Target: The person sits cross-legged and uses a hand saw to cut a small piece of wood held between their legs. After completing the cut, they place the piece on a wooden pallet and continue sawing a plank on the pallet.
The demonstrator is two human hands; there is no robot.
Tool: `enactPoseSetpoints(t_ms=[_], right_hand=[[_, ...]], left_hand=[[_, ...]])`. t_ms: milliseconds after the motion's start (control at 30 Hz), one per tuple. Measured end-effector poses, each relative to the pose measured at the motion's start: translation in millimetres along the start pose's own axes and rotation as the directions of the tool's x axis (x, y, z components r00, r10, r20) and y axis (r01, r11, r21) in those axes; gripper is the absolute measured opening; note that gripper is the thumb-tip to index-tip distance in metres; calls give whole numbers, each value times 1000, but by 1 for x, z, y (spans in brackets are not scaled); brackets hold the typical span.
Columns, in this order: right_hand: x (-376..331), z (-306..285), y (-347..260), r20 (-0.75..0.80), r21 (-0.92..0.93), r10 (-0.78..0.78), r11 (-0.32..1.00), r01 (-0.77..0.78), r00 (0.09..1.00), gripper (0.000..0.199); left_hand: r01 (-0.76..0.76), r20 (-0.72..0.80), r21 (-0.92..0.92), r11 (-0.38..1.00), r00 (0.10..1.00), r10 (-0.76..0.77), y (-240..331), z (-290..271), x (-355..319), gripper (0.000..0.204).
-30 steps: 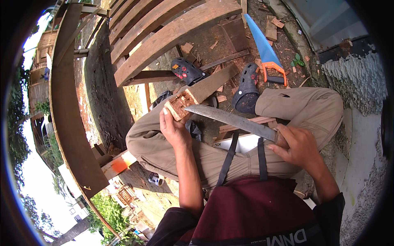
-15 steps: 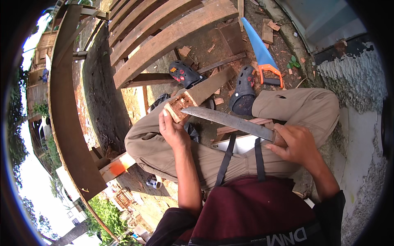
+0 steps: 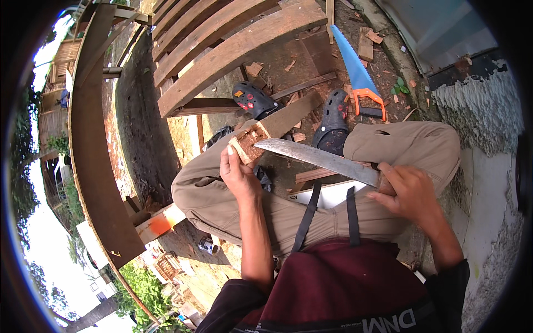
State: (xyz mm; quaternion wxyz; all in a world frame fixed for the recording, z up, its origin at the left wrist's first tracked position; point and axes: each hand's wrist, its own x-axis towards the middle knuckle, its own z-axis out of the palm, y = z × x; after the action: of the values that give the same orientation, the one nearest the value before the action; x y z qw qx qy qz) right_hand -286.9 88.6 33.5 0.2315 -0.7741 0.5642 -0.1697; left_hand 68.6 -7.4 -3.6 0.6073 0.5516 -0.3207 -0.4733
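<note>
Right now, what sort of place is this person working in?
Probably an outdoor yard used for woodworking: a handsaw lies among wood scraps near a slatted wooden frame, and leafy plants show at lower left.

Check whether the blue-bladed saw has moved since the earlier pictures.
No: the saw lies just left of the green leaves on the ground, as before. Both shift slightly together in the picture, which suggests camera movement.

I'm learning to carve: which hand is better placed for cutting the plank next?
Probably the right hand: it grips the machete by its handle, tip at the rough end of the plank; the left hand holds that end.
</note>
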Motion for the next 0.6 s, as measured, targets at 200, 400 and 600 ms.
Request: enactPoseSetpoints(t_ms=[200, 400, 600], right_hand=[[4, -5, 1, 100, 25, -6, 1000, 3, 995, 61], [10, -2, -13, 161, 190, 41, 979, -72, 986, 53], [10, 40, -18, 447, 816, 213, 302, -493, 869, 39]], left_hand=[[24, 1, 53, 998, 1000, -24, 2, 4, -2, 32], [3, -27, 53, 999, 1000, -1, 4, 9, -4, 31], [-61, -50, 128, 990, 996, 67, 2, 22, -4, 30]])
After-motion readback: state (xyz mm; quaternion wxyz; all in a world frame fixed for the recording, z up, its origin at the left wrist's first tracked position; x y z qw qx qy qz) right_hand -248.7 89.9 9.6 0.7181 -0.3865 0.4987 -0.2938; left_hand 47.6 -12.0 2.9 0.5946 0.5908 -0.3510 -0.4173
